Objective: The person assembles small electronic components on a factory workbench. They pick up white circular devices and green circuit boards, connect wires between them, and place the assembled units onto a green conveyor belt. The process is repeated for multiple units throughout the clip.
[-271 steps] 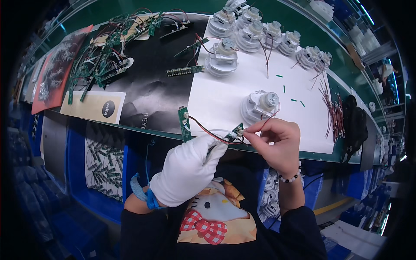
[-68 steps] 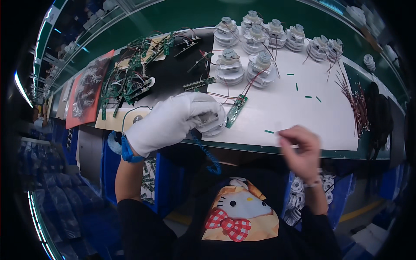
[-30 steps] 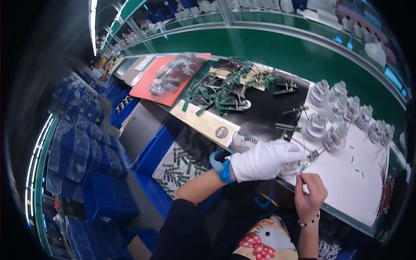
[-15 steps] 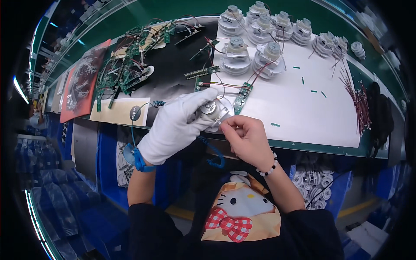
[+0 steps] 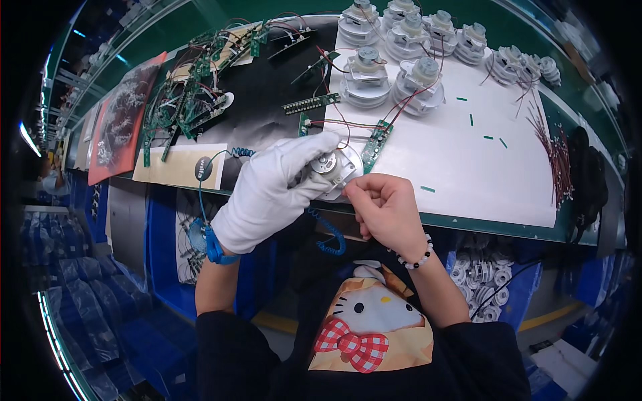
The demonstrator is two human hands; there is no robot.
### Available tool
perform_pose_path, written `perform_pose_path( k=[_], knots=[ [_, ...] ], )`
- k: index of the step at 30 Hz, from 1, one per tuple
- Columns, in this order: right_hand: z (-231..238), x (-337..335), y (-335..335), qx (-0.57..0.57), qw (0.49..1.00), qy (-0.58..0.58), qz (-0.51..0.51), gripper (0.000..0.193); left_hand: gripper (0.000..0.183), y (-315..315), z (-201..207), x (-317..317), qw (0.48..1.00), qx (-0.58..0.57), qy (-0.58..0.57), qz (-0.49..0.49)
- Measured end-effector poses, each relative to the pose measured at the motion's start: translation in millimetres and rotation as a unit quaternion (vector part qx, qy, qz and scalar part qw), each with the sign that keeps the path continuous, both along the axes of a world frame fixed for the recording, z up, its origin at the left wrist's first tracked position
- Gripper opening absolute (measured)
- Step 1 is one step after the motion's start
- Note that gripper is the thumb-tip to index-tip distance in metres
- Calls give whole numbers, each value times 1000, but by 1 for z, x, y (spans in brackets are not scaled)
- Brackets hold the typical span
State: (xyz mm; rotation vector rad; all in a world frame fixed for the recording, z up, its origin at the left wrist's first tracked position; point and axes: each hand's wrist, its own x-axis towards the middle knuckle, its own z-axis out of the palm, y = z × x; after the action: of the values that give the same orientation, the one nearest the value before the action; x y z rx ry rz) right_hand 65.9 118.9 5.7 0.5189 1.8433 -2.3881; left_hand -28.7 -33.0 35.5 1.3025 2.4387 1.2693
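Observation:
My left hand [image 5: 264,190], in a white glove, is closed around a white round motor assembly [image 5: 352,162] at the table's front edge. The assembly's metal motor disc shows beside the gloved fingers. My bare right hand [image 5: 389,208] has thumb and forefinger pinched together at the assembly's right side; what they hold, if anything, is too small to make out. Just behind the assembly lies a green circuit board [image 5: 377,144] with red and dark wires. A second narrow board [image 5: 311,104] with a row of light parts lies farther back.
Several similar white motor assemblies [image 5: 366,79] stand at the back. Tangled wired boards [image 5: 190,100] cover the left side. A red wire bundle [image 5: 556,160] lies at the right, and small green strips [image 5: 428,189] are scattered on the white sheet [image 5: 495,160]. A blue coiled cord [image 5: 332,244] hangs below the edge.
My right hand's fingertips have shifted slightly to the right at the assembly, and its lower fingers have loosened a little. My left hand keeps its hold. The whole view has shifted slightly.

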Motion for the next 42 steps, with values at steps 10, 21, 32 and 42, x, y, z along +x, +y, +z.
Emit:
perform_pose_path(
  k=[10,21,32,42],
  knots=[
    [-1,-2,-8,18,999,6,-33,15,38,3,-5,-3,998,21,59,0],
    [-1,7,-4,33,999,28,-16,21,45,-23,13,-9,987,111,102,54],
    [-12,43,8,80,995,55,10,16,19,-99,-9,-114,912,-251,75,317],
    [-19,58,27,122,978,81,148,9,24,-91,-17,-101,928,-250,46,272]
  ],
)
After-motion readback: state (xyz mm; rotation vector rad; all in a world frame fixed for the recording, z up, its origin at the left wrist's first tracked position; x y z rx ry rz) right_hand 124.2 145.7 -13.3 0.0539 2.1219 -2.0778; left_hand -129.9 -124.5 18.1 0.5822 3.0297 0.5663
